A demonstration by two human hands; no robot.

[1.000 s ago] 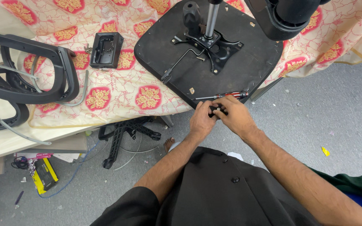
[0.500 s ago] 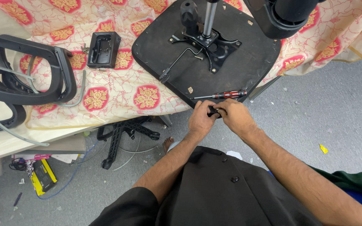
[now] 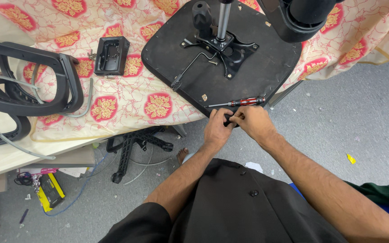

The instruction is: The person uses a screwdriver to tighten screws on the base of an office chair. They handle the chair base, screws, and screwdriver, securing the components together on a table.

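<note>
Head view, looking down at the work table edge.

Both hands meet at the near rim of the upturned black chair seat (image 3: 230, 85), which lies underside-up on the floral cloth (image 3: 127, 99). The left hand (image 3: 217, 130) and right hand (image 3: 254, 122) are touching each other, fingertips pinched together on a small dark part (image 3: 227, 119) held between them right at the seat's edge. The part is mostly covered by the fingers (its shape cannot be made out). Left fingers: curled, gripping the part from its 8 o'clock side. Right fingers: curled, closing on it from the 3 o'clock side. Neither hand is slack.

Key relation: the screwdriver (image 3: 241, 102), red-and-black handle, lies on the seat just beyond the fingertips, at 12 o'clock from the pinched part. Its long axis runs close to 9-to-3 o'clock, slightly tilted, with the handle toward 3 and the metal shaft and tip toward 9. The handle end sits just above the right hand's knuckles; the shaft end sits above the left. So the right hand is the nearer one to the handle, near but not touching.

Around it:
- Seat mechanism plate with gas-lift column (image 3: 223, 27) at 12 o'clock of the seat centre, upright.
- Bent lever (image 3: 190, 67) lying across the seat toward 8 o'clock.
- Small black housing (image 3: 111, 55) on the cloth, well apart at 10 o'clock.
- Chair back frame (image 3: 28, 76) at the far 9 o'clock.
- Chair base piece (image 3: 133, 146) on the grey floor under the table edge.
</note>
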